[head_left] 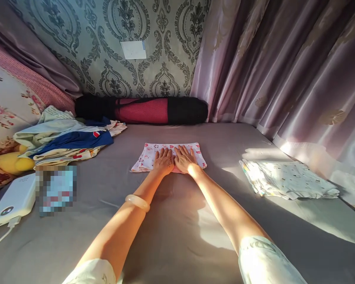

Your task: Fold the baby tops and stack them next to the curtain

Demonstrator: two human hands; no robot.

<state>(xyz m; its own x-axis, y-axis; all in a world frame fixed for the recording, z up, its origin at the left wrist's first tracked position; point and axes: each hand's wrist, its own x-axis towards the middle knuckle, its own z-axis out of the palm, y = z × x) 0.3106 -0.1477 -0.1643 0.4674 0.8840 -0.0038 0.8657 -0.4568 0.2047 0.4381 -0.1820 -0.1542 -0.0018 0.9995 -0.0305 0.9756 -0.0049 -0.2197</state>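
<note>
A folded white cloth with a pink and red print [149, 152] lies flat on the grey sheet [165, 221], near the middle of the view. On its left half rests my left hand [165, 161], palm down with the fingers stretched forward. My right hand [184, 159] lies flat on the right half, fingers spread a little. The two hands are side by side, their thumbs nearly touching. Neither hand grips the cloth. Part of the cloth is hidden beneath them.
Folded pale patterned clothes [290, 179] lie at the right. A loose clothes pile [73, 138] sits at the left, with a white power bank [14, 199] and a blurred packet [58, 191] nearer. A black and red roll [142, 110] lies along the wall beside curtains [284, 71].
</note>
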